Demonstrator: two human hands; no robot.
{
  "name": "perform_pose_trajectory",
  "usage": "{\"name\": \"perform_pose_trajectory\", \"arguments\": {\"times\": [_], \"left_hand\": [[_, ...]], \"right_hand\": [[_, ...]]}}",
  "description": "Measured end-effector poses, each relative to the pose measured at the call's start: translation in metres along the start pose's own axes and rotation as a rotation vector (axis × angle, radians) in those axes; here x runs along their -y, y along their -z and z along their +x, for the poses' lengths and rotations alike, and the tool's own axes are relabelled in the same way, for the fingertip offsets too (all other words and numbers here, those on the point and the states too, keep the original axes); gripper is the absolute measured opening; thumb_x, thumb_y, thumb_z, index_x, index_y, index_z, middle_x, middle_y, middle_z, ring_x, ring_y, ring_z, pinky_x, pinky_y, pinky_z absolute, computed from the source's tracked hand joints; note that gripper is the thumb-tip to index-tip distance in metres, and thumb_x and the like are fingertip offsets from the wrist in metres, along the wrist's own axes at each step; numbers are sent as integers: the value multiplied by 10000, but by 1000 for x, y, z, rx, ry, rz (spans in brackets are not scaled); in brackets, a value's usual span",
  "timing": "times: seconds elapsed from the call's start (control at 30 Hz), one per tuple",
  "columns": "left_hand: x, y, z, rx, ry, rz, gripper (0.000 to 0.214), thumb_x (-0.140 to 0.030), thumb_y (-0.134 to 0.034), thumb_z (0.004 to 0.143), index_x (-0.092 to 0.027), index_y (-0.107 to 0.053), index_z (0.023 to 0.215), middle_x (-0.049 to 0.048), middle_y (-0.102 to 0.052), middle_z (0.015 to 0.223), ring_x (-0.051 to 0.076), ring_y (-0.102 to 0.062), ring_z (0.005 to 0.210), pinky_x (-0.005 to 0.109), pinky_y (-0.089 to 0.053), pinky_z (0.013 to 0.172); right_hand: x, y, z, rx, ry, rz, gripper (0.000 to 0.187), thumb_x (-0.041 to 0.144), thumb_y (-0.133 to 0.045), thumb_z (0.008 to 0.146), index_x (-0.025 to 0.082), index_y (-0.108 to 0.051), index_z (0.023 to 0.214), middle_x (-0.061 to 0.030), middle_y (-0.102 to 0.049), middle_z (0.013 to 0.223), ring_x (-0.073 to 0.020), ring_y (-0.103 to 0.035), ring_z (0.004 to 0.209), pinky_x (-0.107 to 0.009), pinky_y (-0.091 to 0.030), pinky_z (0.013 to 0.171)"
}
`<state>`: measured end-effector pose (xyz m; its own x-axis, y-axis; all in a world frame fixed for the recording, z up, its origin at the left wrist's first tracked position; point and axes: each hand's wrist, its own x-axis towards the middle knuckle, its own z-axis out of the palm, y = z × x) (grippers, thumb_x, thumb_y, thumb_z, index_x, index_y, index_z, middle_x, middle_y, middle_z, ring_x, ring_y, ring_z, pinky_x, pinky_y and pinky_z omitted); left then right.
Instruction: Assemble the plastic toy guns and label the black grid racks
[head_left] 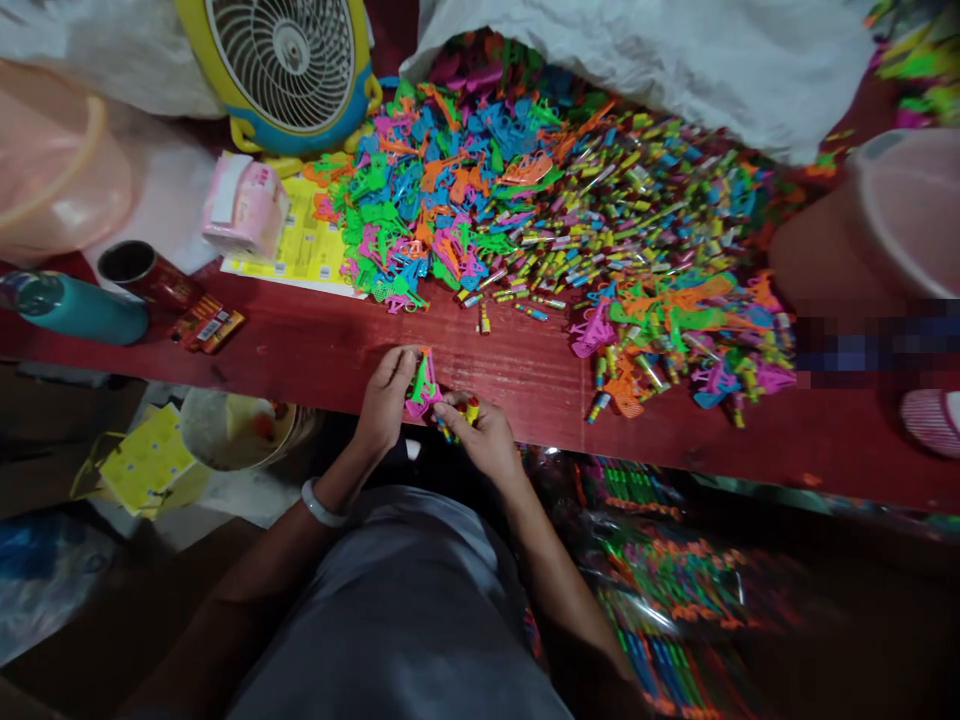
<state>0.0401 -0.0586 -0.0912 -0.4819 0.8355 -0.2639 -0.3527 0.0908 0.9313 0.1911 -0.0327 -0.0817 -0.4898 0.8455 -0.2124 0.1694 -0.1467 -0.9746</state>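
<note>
My left hand grips a small bunch of flat plastic toy pieces, pink and green, at the near edge of the red table. My right hand is closed beside it, pinching a small yellow and red tube. The two hands almost touch. Further back, a big heap of coloured plastic toy pieces and small coloured tubes covers the middle of the table. A white bangle sits on my left wrist.
A yellow and blue fan stands at the back left beside a pink tissue pack and yellow sheets. A teal bottle, a red can and a pink bucket border the table. Bags of packed toys lie below.
</note>
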Motion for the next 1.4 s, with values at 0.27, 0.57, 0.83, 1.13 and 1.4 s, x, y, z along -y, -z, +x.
{"name": "perform_pose_trajectory", "arguments": {"times": [0.27, 0.57, 0.83, 1.13, 1.4], "left_hand": [[-19, 10, 8, 32, -35, 151, 291, -466, -750, 791, -177, -721, 772, -19, -630, 718, 120, -544, 687, 247, -462, 665], [-17, 3, 0, 83, -18, 24, 282, -388, -818, 725, -198, -658, 858, -10, -681, 868, 139, -637, 797, 279, -537, 777], [-16, 4, -21, 103, 58, 42, 251, -397, -740, 838, -194, -768, 983, 45, -758, 990, 193, -694, 995, 328, -535, 943], [-15, 8, -40, 189, 33, 254, 284, -385, -668, 887, -175, -803, 1024, 62, -784, 1081, 219, -691, 1063, 326, -509, 983], [-8, 6, -48, 192, 135, 359, 316, -422, -682, 857, -161, -795, 995, 38, -772, 909, 182, -675, 852, 272, -500, 804]], "right_hand": [[7, 8, 1, 100, -53, -65, 502, 683, -710, 816, 187, -691, 741, 3, -631, 644, -119, -517, 575, -247, -424, 566], [7, -5, -9, -157, 262, -408, 306, 513, -643, 941, 228, -737, 882, -57, -750, 853, -191, -676, 761, -317, -548, 753], [14, -20, -8, -191, 366, -356, 176, 360, -635, 976, 234, -739, 911, -43, -758, 861, -185, -711, 795, -313, -568, 768], [19, 1, 19, -115, 437, -333, 120, 327, -655, 947, 248, -744, 941, -35, -730, 931, -188, -670, 887, -343, -552, 831], [1, 1, 11, -202, 216, -211, 153, 362, -660, 917, 226, -687, 851, -24, -712, 875, -180, -649, 820, -330, -528, 815]]}}
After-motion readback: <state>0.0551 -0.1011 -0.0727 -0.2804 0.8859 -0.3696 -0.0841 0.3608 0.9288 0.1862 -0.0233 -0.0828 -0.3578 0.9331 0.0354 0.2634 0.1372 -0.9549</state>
